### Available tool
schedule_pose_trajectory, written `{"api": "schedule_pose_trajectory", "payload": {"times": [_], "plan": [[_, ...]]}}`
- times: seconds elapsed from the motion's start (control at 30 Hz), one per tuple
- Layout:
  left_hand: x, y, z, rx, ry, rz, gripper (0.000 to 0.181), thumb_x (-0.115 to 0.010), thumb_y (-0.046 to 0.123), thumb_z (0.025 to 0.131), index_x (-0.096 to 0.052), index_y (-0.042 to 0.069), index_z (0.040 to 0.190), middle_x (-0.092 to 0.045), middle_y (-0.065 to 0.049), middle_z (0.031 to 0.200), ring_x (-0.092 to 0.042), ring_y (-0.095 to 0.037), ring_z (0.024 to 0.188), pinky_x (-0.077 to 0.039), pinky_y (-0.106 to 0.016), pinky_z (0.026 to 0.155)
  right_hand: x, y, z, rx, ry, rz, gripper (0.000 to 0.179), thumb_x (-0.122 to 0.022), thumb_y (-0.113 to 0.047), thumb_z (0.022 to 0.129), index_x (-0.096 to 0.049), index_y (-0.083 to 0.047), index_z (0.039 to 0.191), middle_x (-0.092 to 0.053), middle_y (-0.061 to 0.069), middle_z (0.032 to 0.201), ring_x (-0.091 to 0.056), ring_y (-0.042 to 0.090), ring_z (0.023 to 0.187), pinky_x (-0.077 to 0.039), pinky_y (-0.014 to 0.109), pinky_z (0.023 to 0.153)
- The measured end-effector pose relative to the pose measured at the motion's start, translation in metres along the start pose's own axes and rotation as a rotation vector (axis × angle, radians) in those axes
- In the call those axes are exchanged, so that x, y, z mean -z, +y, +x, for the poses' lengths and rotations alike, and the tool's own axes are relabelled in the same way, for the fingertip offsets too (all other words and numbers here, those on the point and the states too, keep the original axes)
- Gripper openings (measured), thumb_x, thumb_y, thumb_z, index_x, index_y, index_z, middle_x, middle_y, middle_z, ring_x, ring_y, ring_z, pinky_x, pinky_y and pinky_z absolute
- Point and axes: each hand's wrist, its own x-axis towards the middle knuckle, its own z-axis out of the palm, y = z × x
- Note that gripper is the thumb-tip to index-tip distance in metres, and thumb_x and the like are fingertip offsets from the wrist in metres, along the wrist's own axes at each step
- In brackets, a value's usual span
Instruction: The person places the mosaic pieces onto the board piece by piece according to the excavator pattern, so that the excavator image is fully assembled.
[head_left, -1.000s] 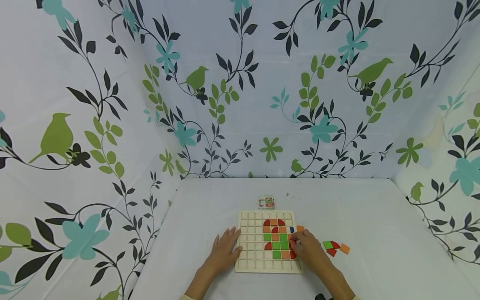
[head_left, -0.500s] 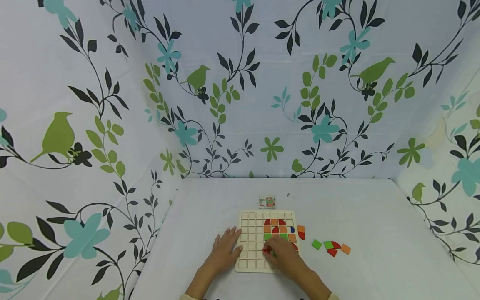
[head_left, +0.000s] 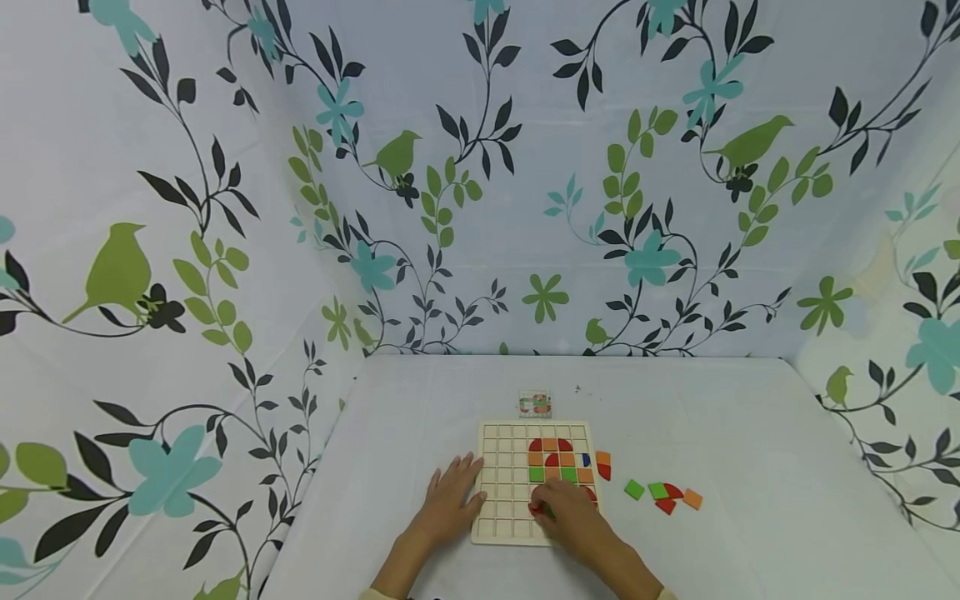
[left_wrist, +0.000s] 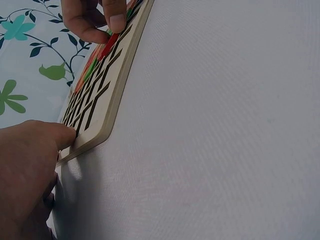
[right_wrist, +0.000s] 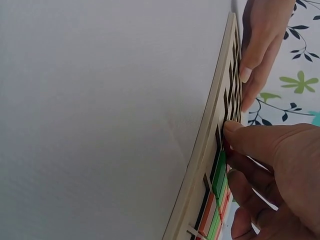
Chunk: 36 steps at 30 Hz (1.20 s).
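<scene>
A square wooden grid board (head_left: pixel 497 483) lies on the white table, with red, orange and green tiles set in its right half. My left hand (head_left: pixel 450 498) rests at the board's left edge, fingers spread, the thumb on the rim. Over the lower middle of the board, my right hand (head_left: pixel 572 510) pinches a red tile (left_wrist: pixel 108 46) between thumb and fingers, right at a grid cell. The knuckles hide several tiles beneath. In the right wrist view, green tiles (right_wrist: pixel 220 175) show below the fingers of that hand.
A small pattern card (head_left: pixel 535 405) lies behind the board. Right of the board are an orange tile (head_left: pixel 603 457), a loose green tile (head_left: pixel 633 489) and a small group with a red tile (head_left: pixel 665 506) and another orange tile (head_left: pixel 692 499). A patterned cloth (head_left: pixel 480 208) hangs behind the table.
My right hand has moved left from the board's right edge to its lower middle, uncovering loose tiles at the right. Over the last half second it has barely shifted. The left hand stays put.
</scene>
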Motion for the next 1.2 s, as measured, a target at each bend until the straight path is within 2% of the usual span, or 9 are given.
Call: {"api": "schedule_pose_trajectory", "payload": {"times": [0.33, 0.57, 0.73, 0.9, 0.97, 1.07, 1.2], "plan": [[-0.002, -0.001, 0.002, 0.000, 0.001, -0.004, 0.061, -0.057, 0.036, 0.108, -0.041, 0.015, 0.163, -0.033, -0.012, 0.172, -0.023, -0.038, 0.161, -0.009, -0.072, 0.126, 0.001, 0.003, -0.001, 0.000, 0.021, 0.003, 0.011, -0.082, -0.024, 0.094, -0.073, -0.024, 0.101, -0.060, -0.017, 0.092, -0.049, 0.003, 0.086, -0.052, 0.033, 0.080], [-0.002, -0.001, 0.001, 0.000, 0.007, -0.003, 0.061, -0.057, 0.036, 0.108, -0.041, 0.015, 0.163, -0.033, -0.012, 0.172, -0.024, -0.038, 0.161, -0.009, -0.072, 0.126, -0.002, 0.004, -0.002, 0.051, 0.094, -0.050, 0.014, -0.084, -0.018, 0.091, -0.071, -0.021, 0.095, -0.061, -0.013, 0.092, -0.053, 0.006, 0.086, -0.052, 0.033, 0.077], [-0.001, 0.000, 0.001, 0.002, 0.007, 0.005, 0.061, -0.056, 0.037, 0.108, -0.040, 0.016, 0.163, -0.033, -0.012, 0.172, -0.023, -0.038, 0.161, -0.009, -0.072, 0.126, -0.002, 0.004, -0.003, 0.066, 0.136, -0.089, 0.015, -0.086, -0.019, 0.090, -0.072, -0.022, 0.093, -0.060, -0.014, 0.092, -0.054, 0.006, 0.086, -0.050, 0.032, 0.074], [-0.001, 0.001, 0.002, 0.002, 0.002, -0.002, 0.061, -0.056, 0.037, 0.108, -0.040, 0.016, 0.164, -0.032, -0.011, 0.172, -0.023, -0.038, 0.161, -0.009, -0.071, 0.126, 0.002, 0.003, -0.003, 0.055, 0.121, -0.069, 0.016, -0.086, -0.018, 0.089, -0.072, -0.022, 0.094, -0.058, -0.014, 0.092, -0.053, 0.006, 0.086, -0.042, 0.029, 0.071], [-0.001, 0.001, 0.001, -0.001, 0.001, -0.005, 0.061, -0.056, 0.036, 0.108, -0.040, 0.016, 0.163, -0.032, -0.011, 0.172, -0.023, -0.038, 0.161, -0.009, -0.072, 0.126, 0.003, 0.004, -0.003, 0.055, 0.107, -0.063, 0.015, -0.086, -0.017, 0.088, -0.073, -0.021, 0.094, -0.059, -0.013, 0.093, -0.055, 0.007, 0.087, -0.043, 0.029, 0.071], [0.000, 0.001, 0.001, -0.001, -0.001, -0.002, 0.062, -0.057, 0.036, 0.108, -0.041, 0.015, 0.163, -0.033, -0.012, 0.172, -0.024, -0.039, 0.161, -0.009, -0.072, 0.126, 0.008, 0.008, -0.002, 0.010, 0.088, -0.048, 0.013, -0.084, -0.017, 0.090, -0.073, -0.022, 0.094, -0.061, -0.013, 0.094, -0.055, 0.007, 0.088, -0.048, 0.030, 0.073], [0.000, 0.001, 0.001, -0.001, 0.003, -0.002, 0.062, -0.058, 0.036, 0.107, -0.041, 0.015, 0.163, -0.033, -0.013, 0.171, -0.024, -0.039, 0.161, -0.009, -0.073, 0.126, 0.020, 0.024, 0.002, -0.136, 0.107, 0.004, 0.010, -0.081, -0.016, 0.093, -0.072, -0.019, 0.098, -0.062, -0.010, 0.095, -0.054, 0.009, 0.086, -0.055, 0.032, 0.078]]}}
